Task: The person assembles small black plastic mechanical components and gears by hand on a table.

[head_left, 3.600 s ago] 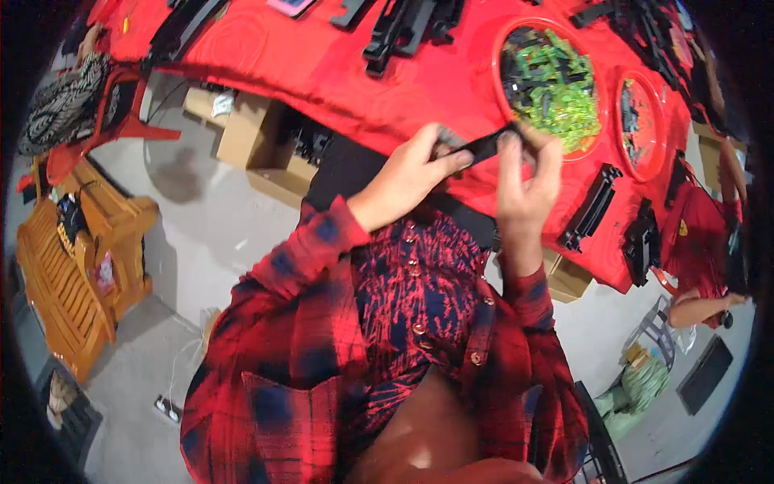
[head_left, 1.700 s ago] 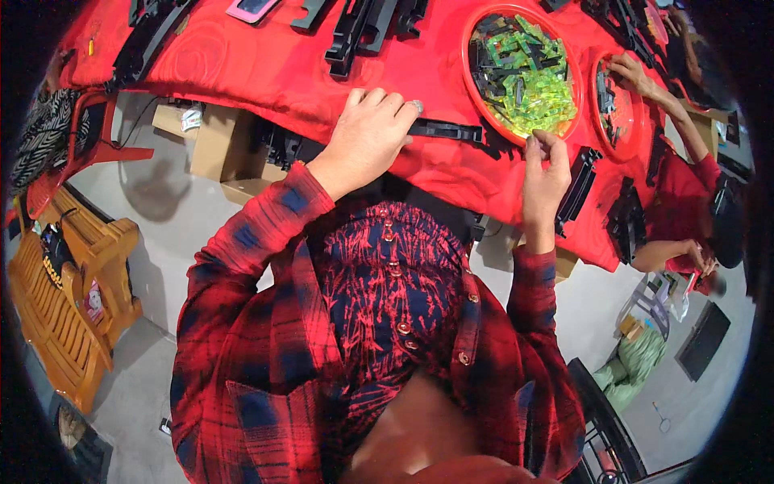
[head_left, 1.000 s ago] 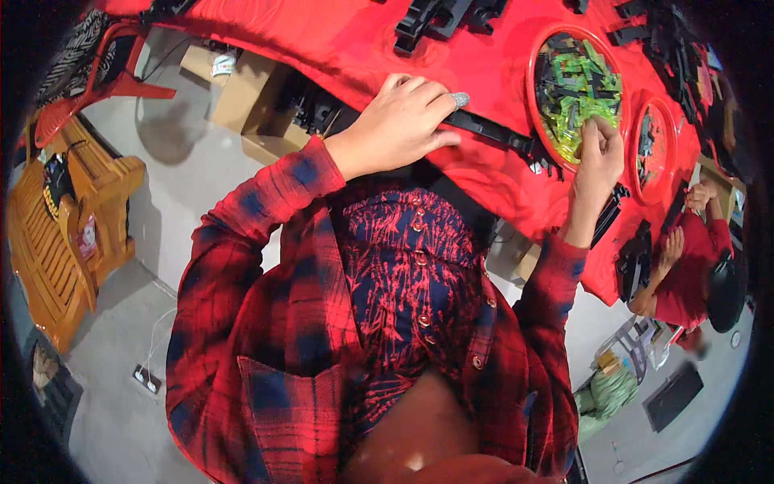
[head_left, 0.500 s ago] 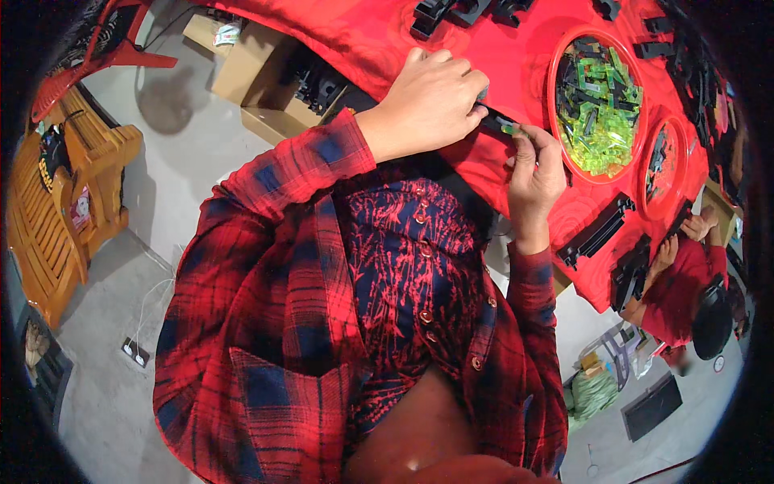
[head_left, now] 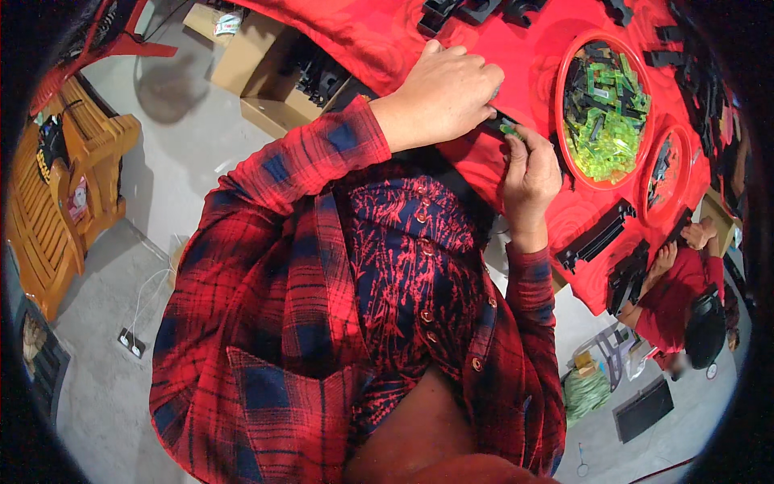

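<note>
My left hand (head_left: 443, 90) is closed in a fist round a black plastic part (head_left: 494, 123), most of which its fingers hide. Only the end of that part sticks out toward my other hand. Between thumb and forefinger, my right hand (head_left: 532, 173) pinches a small green translucent plastic piece (head_left: 508, 130) right by this end. Whether the two pieces touch I cannot tell. Just to the right stands a red basket (head_left: 562, 121) heaped with yellow-green translucent and dark plastic pieces (head_left: 606, 153).
A smaller red basket (head_left: 688, 153) holds small dark bits. Black strips (head_left: 597, 235) and black plastic parts (head_left: 476, 10) lie on the red tablecloth (head_left: 524, 73). At the right edge another person (head_left: 685, 298) handles black parts. A cardboard box (head_left: 266, 113) stands at the left.
My left hand has shifted slightly right, and my right hand slightly left and down. The right thumb and forefinger are a little differently bent round the green piece.
</note>
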`<state>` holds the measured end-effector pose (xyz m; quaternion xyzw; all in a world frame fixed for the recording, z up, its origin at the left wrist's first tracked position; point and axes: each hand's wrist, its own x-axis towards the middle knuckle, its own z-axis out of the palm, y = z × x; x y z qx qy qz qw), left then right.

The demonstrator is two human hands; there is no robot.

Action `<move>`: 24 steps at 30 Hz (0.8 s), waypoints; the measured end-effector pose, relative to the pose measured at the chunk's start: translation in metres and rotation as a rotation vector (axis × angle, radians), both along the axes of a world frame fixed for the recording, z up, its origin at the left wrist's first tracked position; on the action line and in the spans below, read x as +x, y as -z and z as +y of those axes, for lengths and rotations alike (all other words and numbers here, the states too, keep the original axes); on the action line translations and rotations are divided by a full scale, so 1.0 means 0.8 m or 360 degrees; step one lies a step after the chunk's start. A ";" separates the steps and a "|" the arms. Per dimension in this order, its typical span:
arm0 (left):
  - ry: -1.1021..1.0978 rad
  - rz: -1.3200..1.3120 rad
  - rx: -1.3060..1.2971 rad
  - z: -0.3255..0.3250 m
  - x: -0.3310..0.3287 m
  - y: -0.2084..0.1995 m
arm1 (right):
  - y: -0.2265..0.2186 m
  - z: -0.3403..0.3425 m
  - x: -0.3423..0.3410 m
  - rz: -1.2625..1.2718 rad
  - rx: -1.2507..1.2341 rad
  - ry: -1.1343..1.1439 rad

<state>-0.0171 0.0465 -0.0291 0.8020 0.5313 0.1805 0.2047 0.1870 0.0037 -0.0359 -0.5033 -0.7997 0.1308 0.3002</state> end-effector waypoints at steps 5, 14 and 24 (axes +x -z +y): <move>0.0008 -0.0004 -0.0012 0.001 0.001 0.001 | -0.004 0.002 -0.001 -0.0014 -0.0047 0.0007; -0.0009 -0.0016 -0.0011 0.001 0.001 0.003 | -0.008 0.002 -0.005 -0.0075 -0.0027 0.0025; 0.0023 -0.0034 -0.0070 0.003 0.003 0.002 | -0.011 0.001 -0.009 -0.0020 -0.0211 0.0122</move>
